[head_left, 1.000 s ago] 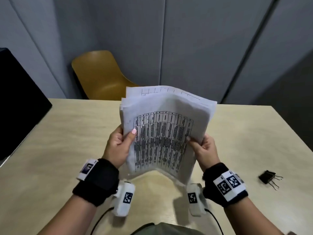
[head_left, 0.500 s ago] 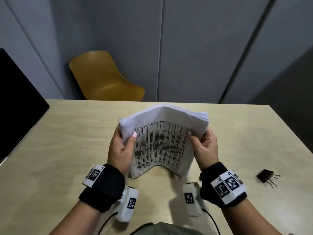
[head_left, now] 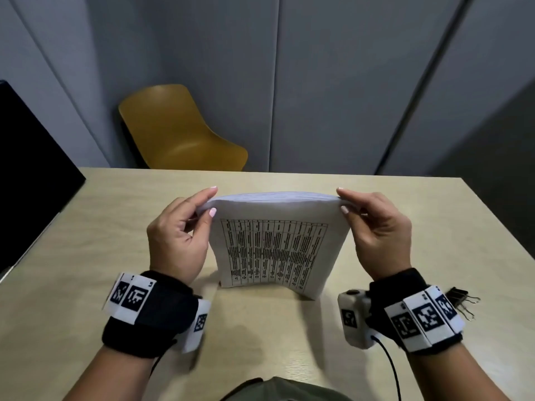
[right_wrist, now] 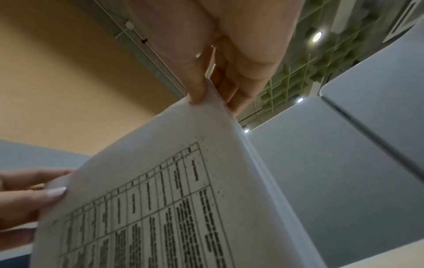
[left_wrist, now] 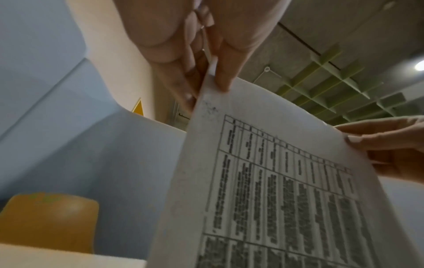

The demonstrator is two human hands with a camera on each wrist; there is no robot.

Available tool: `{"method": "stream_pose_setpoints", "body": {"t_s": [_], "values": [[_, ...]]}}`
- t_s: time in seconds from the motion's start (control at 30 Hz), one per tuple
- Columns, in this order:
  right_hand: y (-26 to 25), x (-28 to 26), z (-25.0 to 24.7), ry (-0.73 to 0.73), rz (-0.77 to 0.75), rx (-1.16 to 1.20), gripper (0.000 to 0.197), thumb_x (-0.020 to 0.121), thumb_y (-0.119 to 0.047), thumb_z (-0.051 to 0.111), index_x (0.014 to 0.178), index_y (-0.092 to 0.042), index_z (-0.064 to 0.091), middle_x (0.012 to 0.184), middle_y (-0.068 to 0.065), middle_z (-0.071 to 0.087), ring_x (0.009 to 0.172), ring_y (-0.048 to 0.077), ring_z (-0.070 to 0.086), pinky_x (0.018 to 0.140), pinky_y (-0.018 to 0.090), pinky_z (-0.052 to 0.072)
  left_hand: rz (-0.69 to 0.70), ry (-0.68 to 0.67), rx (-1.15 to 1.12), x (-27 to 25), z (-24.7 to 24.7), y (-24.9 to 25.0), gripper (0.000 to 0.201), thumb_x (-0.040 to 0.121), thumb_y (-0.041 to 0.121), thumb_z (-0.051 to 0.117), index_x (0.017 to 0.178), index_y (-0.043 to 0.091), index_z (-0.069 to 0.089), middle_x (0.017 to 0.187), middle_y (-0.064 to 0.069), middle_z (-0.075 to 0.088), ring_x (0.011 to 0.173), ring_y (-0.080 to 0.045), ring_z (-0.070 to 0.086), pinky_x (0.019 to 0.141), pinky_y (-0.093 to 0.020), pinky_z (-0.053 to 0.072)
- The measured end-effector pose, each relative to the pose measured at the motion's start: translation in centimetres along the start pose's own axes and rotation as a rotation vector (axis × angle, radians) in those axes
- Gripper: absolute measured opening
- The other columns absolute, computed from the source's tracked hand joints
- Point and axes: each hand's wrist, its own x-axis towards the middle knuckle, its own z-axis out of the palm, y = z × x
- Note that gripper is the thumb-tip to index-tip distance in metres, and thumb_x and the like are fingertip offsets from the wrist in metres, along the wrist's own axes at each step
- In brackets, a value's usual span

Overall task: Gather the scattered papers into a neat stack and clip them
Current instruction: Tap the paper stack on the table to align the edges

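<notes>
A stack of white printed papers (head_left: 275, 244), its front sheet bearing a black table of columns, is held upright on edge on the pale wooden table (head_left: 86, 256), with the lower edge resting on the tabletop and the lower part bowed slightly toward the person. The top left corner of the stack is pinched by the left hand (head_left: 179, 235), thumb on the printed face and fingers behind, as is also seen in the left wrist view (left_wrist: 206, 54). The top right corner is pinched in the same way by the right hand (head_left: 379, 230), whose thumb lies on the front sheet and whose fingers lie behind the stack in the right wrist view (right_wrist: 218, 63). The sheet edges along the top are seen closely aligned, with the layered edges visible between the two hands.

A black metal binder clip with silver wire handles (head_left: 463, 298) lies on the table to the right of the stack, well apart from it and just beside the right wrist, partly hidden by the wristband. Beyond the stack, past the far edge of the table, a mustard-yellow moulded chair (head_left: 179, 131) is placed against grey wall panels (head_left: 333, 82). To the left of the stack, at the table's left edge, a flat black panel (head_left: 31, 169) is seen
</notes>
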Motion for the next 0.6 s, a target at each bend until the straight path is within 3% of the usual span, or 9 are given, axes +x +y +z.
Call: {"method": "stream_pose_setpoints", "body": {"t_s": [0.07, 0.17, 0.27, 0.33, 0.47, 0.53, 0.6], "values": [[0.0, 0.0, 0.0, 0.045, -0.017, -0.029, 0.030, 0.079, 0.002, 0.062, 0.102, -0.018, 0.067, 0.080, -0.023, 0.061, 0.074, -0.007, 0.060, 0.071, 0.007, 0.045, 0.016, 0.011, 0.023, 0.2, -0.2, 0.0, 0.028, 0.079, 0.007, 0.065, 0.107, 0.012, 0.068, 0.082, 0.011, 0.063, 0.072, 0.014, 0.054, 0.071, -0.003, 0.044], [-0.3, -0.4, 0.4, 0.124, -0.066, -0.076, 0.027, 0.080, 0.001, 0.062, 0.099, -0.018, 0.068, 0.082, -0.011, 0.064, 0.074, -0.002, 0.062, 0.072, 0.013, 0.050, -0.042, 0.060, -0.040, 0.5, 0.0, -0.2, 0.026, 0.077, 0.007, 0.068, 0.103, 0.012, 0.070, 0.089, -0.003, 0.071, 0.070, 0.012, 0.059, 0.073, -0.007, 0.048], [-0.7, -0.7, 1.1, 0.135, -0.103, -0.171, 0.030, 0.081, -0.001, 0.056, 0.104, -0.014, 0.069, 0.075, 0.002, 0.058, 0.067, 0.007, 0.055, 0.066, 0.012, 0.048, 0.045, 0.049, 0.078, 0.8, 0.1, 0.1, 0.036, 0.079, 0.004, 0.063, 0.115, 0.011, 0.064, 0.084, -0.002, 0.064, 0.065, -0.003, 0.051, 0.069, -0.016, 0.048], [-0.9, -0.9, 1.5, 0.074, -0.088, -0.231, 0.040, 0.077, 0.002, 0.052, 0.111, -0.012, 0.067, 0.083, 0.005, 0.054, 0.070, 0.009, 0.050, 0.070, 0.006, 0.043, 0.121, -0.033, 0.190, 0.6, 0.5, 0.7, 0.047, 0.080, 0.001, 0.056, 0.126, 0.014, 0.056, 0.092, -0.004, 0.056, 0.073, -0.004, 0.045, 0.074, -0.016, 0.044], [-0.7, -1.1, 1.7, -0.026, -0.063, -0.296, 0.055, 0.073, 0.006, 0.055, 0.124, -0.015, 0.059, 0.112, 0.014, 0.052, 0.092, 0.013, 0.050, 0.090, 0.002, 0.035, 0.048, -0.191, 0.228, 0.1, 1.0, 1.1, 0.050, 0.083, 0.019, 0.047, 0.132, 0.027, 0.047, 0.126, -0.013, 0.048, 0.099, -0.006, 0.045, 0.084, -0.022, 0.043], [-0.7, -1.2, 1.6, -0.034, -0.056, -0.309, 0.055, 0.075, 0.002, 0.057, 0.127, -0.017, 0.056, 0.120, 0.016, 0.050, 0.096, 0.019, 0.051, 0.092, 0.004, 0.035, 0.019, -0.216, 0.185, 0.0, 1.1, 1.1, 0.052, 0.082, 0.030, 0.042, 0.135, 0.031, 0.042, 0.131, -0.011, 0.045, 0.108, -0.004, 0.042, 0.090, -0.018, 0.039], [-0.9, -1.3, 1.7, -0.036, -0.064, -0.322, 0.052, 0.079, -0.005, 0.058, 0.129, -0.015, 0.054, 0.127, 0.017, 0.047, 0.103, 0.018, 0.049, 0.096, 0.005, 0.032, 0.042, -0.204, 0.163, -0.2, 1.2, 1.1, 0.055, 0.083, 0.033, 0.043, 0.138, 0.029, 0.037, 0.133, -0.007, 0.042, 0.110, 0.004, 0.037, 0.095, -0.009, 0.034]]}}
